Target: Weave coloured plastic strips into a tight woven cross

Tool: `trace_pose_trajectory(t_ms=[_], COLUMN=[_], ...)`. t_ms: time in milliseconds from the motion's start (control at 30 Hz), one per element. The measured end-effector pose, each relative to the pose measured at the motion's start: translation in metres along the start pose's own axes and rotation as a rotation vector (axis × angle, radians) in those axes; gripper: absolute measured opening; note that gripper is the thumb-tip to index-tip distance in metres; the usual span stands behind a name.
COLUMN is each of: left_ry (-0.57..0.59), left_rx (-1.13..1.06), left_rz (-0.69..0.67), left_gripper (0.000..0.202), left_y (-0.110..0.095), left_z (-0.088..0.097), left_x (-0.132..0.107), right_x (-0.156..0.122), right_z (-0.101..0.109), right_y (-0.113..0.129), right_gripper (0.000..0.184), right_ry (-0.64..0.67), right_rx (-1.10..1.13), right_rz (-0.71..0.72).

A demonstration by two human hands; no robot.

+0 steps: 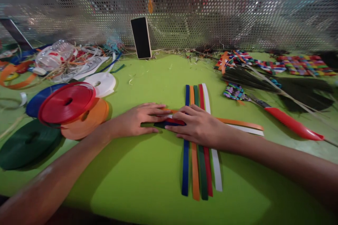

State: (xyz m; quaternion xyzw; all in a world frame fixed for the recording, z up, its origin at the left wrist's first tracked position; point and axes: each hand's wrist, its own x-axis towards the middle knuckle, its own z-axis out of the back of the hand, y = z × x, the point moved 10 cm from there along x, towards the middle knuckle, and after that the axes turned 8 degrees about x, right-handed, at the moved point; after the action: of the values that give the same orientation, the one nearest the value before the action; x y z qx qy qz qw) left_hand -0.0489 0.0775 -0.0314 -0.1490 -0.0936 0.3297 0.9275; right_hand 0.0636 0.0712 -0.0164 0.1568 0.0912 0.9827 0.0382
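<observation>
Several flat ribbon strips lie crossed on the green table. Running lengthwise are a blue strip [185,172], an orange strip [194,175], a green strip [203,175], a red strip [208,177] and a white strip [217,172]. Crosswise strips, among them an orange one [243,124] and a white one [248,130], pass beneath my right hand [198,124], which lies over the crossing with its fingers spread. My left hand [142,119] rests at the left ends of the crosswise strips, fingers stretched out and touching them. Both palms hide part of the weave.
Ribbon rolls, including a red roll [56,107], a green roll [21,147] and a white roll [107,86], are stacked at left near a plastic bottle [52,56]. A phone [141,38] leans on the perforated metal panel [179,31]. Red-handled scissors or knife [293,123] lie right.
</observation>
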Motion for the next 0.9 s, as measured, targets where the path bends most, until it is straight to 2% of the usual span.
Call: trace_pose_trajectory(t_ms=[233,333,433,533,600,667,767,900], left_ry=[-0.013,-0.006,-0.033,-0.063,-0.078,-0.095,-0.098,-0.055], left_rx=[0.006,-0.016,-0.053,-0.093,-0.089,-0.032,0.086,0.163], left_rz=[-0.001,0.026,0.043,0.055,0.068,0.060,0.016,0.038], left_gripper=[0.057,0.057,0.054,0.052,0.051,0.049,0.046,0.051], left_y=[-0.001,0.001,0.002,0.001,-0.003,-0.014,-0.038,-0.055], left_z=[0.001,0.001,0.004,0.011,0.015,0.017,0.010,-0.007], left_x=[0.000,0.000,-0.002,-0.003,-0.001,0.004,0.018,0.040], right_x=[0.003,0.006,0.002,-0.024,-0.049,-0.074,-0.103,-0.117], right_z=[-0.006,0.001,0.041,0.092,0.103,0.095,0.061,0.035], right_y=[0.000,0.001,-0.009,-0.034,-0.046,-0.051,-0.049,-0.042], right_gripper=[0.034,0.036,0.036,0.034,0.032,0.031,0.040,0.063], right_ry=[0.024,0.036,-0.101,-0.303,-0.303,-0.224,-0.043,0.064], right_rx=[-0.025,0.044,0.181,0.174,0.180,0.199,0.247,0.195], right_rz=[-0.006,-0.003,-0.059,-0.243,-0.342,-0.404,-0.462,-0.509])
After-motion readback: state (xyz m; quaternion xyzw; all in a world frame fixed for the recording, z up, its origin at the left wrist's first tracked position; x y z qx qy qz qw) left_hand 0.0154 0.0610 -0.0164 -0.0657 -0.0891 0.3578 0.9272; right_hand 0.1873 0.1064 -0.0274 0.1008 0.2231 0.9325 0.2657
